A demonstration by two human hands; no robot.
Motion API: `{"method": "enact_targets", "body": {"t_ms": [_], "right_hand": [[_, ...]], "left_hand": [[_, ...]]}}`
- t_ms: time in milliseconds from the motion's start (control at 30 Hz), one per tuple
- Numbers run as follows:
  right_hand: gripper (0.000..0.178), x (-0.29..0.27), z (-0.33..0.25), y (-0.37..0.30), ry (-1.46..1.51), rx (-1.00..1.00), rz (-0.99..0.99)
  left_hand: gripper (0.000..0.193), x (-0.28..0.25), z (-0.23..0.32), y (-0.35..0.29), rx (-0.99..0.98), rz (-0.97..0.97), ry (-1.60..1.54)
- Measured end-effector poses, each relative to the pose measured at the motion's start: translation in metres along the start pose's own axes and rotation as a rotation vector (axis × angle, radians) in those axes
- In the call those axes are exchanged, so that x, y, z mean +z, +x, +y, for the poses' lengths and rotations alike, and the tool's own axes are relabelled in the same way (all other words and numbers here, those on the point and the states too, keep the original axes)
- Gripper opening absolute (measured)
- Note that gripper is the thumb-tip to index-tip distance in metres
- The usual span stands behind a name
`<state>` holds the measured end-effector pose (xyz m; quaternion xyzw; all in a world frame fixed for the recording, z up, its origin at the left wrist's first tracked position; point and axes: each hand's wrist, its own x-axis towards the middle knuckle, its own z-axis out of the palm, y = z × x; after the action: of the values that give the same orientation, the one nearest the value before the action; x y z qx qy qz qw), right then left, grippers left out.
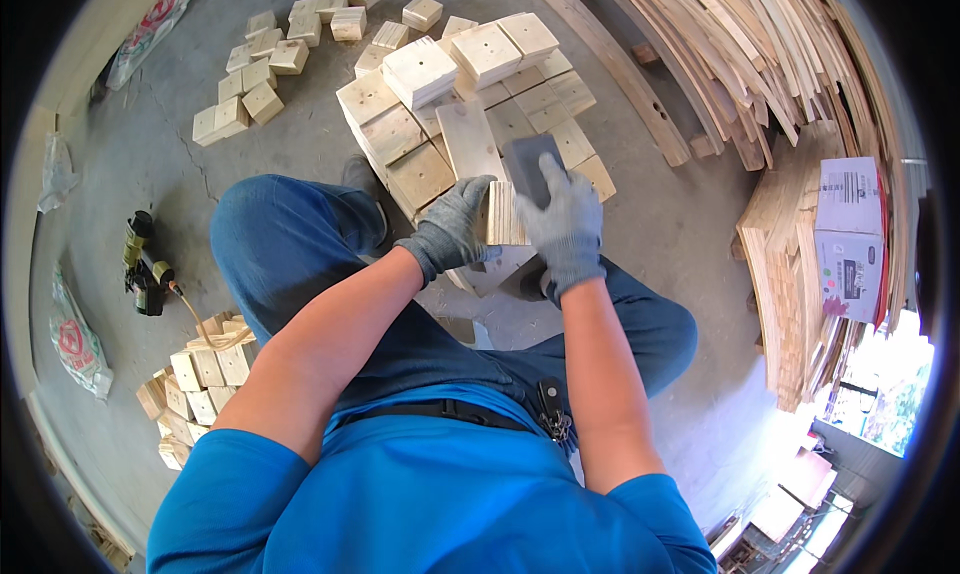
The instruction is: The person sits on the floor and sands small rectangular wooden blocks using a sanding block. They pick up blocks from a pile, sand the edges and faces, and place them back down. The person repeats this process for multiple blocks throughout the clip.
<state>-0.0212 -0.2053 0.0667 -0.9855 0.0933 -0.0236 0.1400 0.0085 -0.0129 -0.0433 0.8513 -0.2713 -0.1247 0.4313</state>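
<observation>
My left hand (452, 224), in a grey knit glove, grips the left side of a layered wood block (508, 216) and holds it on end between my knees. In the same kind of glove, my right hand (566, 221) is closed on a dark grey rectangular block (526, 168), its fingers lying over the lower right part. The grey block is at the upper right of the wood block; whether they touch I cannot tell. Just beyond my hands, a stack of pale wood blocks (420, 174) covers a low support, with a longer board (468, 139) lying across it.
Loose wood blocks (262, 102) are scattered on the concrete floor at far left. A nail gun (143, 262) with a hose lies left of my knee, by another block pile (205, 379). Long planks (720, 54) and a cardboard box (848, 239) stand along the right.
</observation>
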Motion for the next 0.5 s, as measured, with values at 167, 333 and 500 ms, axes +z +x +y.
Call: {"method": "enact_targets", "body": {"t_ms": [167,333,500], "right_hand": [[0.073,0.002,0.007,0.027,-0.018,0.019,-0.051],[0.077,0.004,0.017,-0.044,0.022,-0.113,0.085],[0.077,-0.008,0.025,-0.117,0.067,-0.124,0.017]], "left_hand": [[0.114,-0.002,0.003,0.001,0.025,-0.001,-0.031],[0.112,-0.001,0.001,0.0,-0.016,-0.034,-0.008],[0.109,-0.003,0.006,0.003,-0.04,-0.037,-0.018]]}}
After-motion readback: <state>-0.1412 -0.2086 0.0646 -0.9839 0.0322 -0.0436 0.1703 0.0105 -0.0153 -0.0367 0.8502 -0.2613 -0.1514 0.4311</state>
